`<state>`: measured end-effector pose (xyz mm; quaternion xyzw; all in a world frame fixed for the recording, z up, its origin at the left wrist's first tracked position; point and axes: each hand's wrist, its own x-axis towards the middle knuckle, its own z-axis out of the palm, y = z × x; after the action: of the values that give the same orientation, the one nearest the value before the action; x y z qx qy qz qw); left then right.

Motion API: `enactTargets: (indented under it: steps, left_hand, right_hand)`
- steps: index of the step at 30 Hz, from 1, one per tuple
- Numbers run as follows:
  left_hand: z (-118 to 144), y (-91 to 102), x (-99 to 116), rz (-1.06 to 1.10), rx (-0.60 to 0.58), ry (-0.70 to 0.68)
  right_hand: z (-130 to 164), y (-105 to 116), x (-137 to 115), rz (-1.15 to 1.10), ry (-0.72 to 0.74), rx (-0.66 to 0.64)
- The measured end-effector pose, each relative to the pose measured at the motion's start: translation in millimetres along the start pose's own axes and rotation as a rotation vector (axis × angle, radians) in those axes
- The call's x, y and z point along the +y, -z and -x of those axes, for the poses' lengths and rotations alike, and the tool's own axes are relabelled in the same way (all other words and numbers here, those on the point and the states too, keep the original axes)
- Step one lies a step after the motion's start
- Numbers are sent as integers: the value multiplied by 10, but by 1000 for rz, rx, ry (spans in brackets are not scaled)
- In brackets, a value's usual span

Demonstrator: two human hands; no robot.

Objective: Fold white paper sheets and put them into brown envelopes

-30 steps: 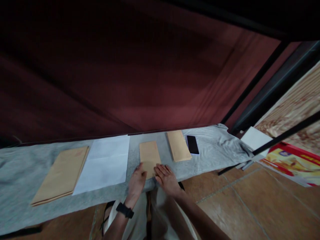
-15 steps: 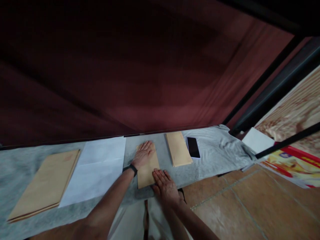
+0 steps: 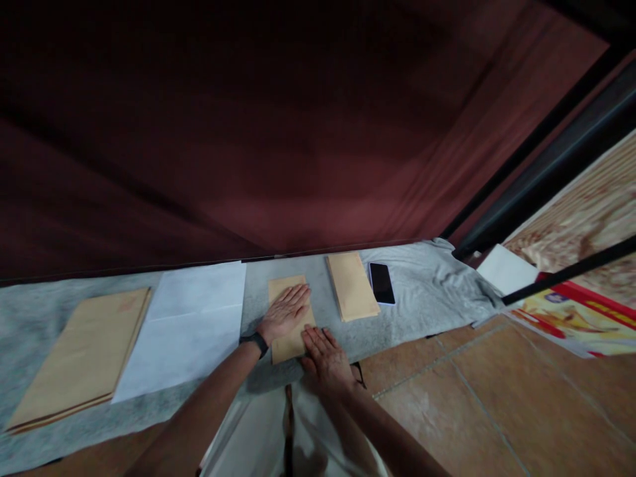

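- I see the small brown envelope [image 3: 291,318] lying flat on the grey cloth [image 3: 422,291], straight in front of me and under both hands.
- My left hand [image 3: 284,313] lies open on the middle of that envelope, palm down and fingers spread, gripping nothing; a dark watch [image 3: 255,342] sits on its wrist.
- My right hand [image 3: 325,358] is also open and flat, fingers resting on the near right corner of the envelope, the palm on the cloth just beside it.
- Just to the right of the envelope, not touching it, lies a second brown envelope [image 3: 352,285], and beyond that a dark phone [image 3: 382,283], close beside it.
- To the left of the envelope lies a white sheet [image 3: 189,331], with a strip of cloth between them.
- Left again of the sheet is a larger stack of brown envelopes [image 3: 79,358], its edge on or against the sheet.
- Behind the envelope, a dark red curtain [image 3: 298,132] hangs along the far edge of the cloth.
- Nothing lies across the envelope except my two hands.
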<state>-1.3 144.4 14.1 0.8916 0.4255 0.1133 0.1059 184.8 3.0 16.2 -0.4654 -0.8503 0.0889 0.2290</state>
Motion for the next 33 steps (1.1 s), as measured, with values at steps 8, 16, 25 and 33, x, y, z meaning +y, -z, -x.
enactTargets:
  steps: [8,16,25,33]
  left_hand:
    - [427,-14,207,-15,-10,-154]
    - [775,-59,404,-45,-21,-214]
    - [1167,-59,679,-90,85,-195]
    - [1457,-117,755,-135,160,-119]
  right_hand:
    - [30,-4,37,-24,20,116]
    - [17,-47,55,41,9,94]
    - [21,-71,68,103,24,60]
    - [197,6,-140,94,76,-74]
